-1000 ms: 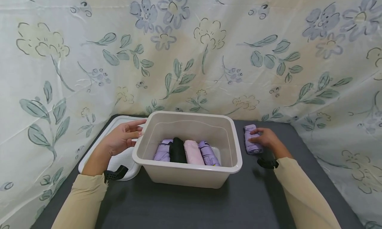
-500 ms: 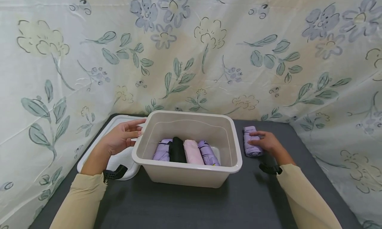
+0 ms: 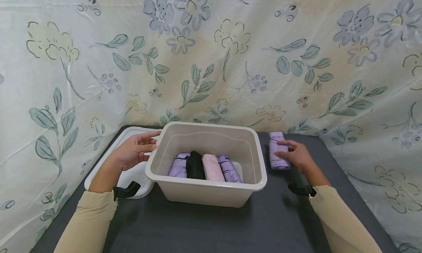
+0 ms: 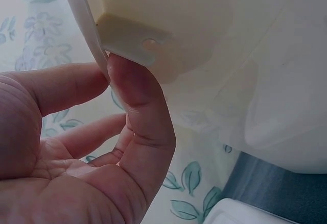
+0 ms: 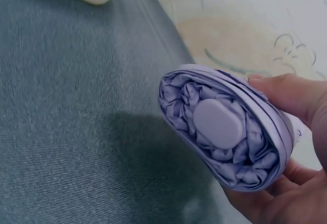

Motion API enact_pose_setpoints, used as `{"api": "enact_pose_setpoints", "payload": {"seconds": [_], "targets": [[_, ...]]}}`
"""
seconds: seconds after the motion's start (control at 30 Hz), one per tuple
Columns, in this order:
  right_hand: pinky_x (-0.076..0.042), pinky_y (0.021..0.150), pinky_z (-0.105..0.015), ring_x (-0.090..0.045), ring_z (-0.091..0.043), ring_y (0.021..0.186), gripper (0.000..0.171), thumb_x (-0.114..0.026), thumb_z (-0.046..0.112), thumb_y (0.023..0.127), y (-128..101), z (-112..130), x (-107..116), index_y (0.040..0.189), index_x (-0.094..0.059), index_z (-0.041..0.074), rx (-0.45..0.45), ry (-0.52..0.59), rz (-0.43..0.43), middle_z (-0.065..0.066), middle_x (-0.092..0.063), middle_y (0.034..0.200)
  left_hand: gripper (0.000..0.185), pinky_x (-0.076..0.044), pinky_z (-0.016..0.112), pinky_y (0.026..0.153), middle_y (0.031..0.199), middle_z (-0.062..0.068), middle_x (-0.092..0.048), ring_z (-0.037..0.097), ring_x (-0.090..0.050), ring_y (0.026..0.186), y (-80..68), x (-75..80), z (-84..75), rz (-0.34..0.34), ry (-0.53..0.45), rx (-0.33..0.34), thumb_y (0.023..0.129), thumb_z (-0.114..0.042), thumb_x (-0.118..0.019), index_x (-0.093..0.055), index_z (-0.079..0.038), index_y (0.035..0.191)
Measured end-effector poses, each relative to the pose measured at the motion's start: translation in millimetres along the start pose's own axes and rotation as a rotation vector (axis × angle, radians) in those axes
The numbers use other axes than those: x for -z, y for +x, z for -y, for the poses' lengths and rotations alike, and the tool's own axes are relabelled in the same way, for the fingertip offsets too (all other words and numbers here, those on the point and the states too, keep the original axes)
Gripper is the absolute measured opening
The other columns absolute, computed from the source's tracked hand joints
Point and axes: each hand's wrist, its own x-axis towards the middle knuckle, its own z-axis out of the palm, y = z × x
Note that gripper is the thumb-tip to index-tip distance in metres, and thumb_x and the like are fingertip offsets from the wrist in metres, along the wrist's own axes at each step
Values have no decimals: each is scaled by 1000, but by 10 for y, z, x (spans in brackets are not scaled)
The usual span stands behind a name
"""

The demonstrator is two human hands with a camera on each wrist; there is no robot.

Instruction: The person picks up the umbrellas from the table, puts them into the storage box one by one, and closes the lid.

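Note:
My right hand [image 3: 298, 156] grips a lilac folded umbrella [image 3: 277, 162] to the right of a beige plastic storage box [image 3: 206, 195]. In the right wrist view, the umbrella's pale oval end [image 5: 218, 123] faces the camera, and a shadow falls on the cloth beneath it. Thumb and fingers lie on opposite sides of it. My left hand [image 3: 132, 154] pinches the box's left rim, fingertips up at the edge in the left wrist view. Inside the box lie a lilac umbrella [image 3: 179, 167], a black one [image 3: 196, 167], a pink one [image 3: 213, 168] and another lilac one [image 3: 230, 169], side by side.
A white lid [image 3: 140, 178] lies left of the box, partly under my left forearm. Dark grey cloth [image 3: 197, 227] covers the table. A flower-printed curtain [image 3: 211, 62] rises behind the table and along both sides.
The lilac umbrella in my right hand has shifted slightly up in the head view, and that hand and forearm have moved a little right. My left hand stays at the rim.

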Motion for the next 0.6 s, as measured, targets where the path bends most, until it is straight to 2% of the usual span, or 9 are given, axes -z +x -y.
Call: {"api": "enact_pose_setpoints", "payload": {"seconds": [0.13, 0.33, 0.6], "targets": [[-57, 88, -34, -52, -39, 124, 78, -84, 27, 86, -47, 85, 17, 153, -47, 15, 13, 44, 6, -28, -42, 154, 68, -62, 31, 82, 112, -4, -67, 10, -69, 101, 0, 7, 2, -5, 3, 4, 101, -11, -64, -31, -3, 160], [-60, 81, -32, -58, -33, 116, 85, -85, 22, 86, -118, 242, 53, 158, -40, 17, 33, 126, 46, -28, -41, 154, 68, -62, 31, 82, 110, -5, -67, 9, -69, 100, 1, 19, 8, -1, 1, -2, 101, -11, -63, -31, -3, 160], [-62, 82, -35, -63, -26, 105, 83, -84, 23, 86, -215, 491, 93, 157, -42, 19, -30, 246, 68, -23, -40, 154, 67, -61, 31, 83, 115, -3, -67, 10, -69, 102, 7, 19, 7, 0, 9, 3, 101, -12, -63, -32, -4, 160]]}}
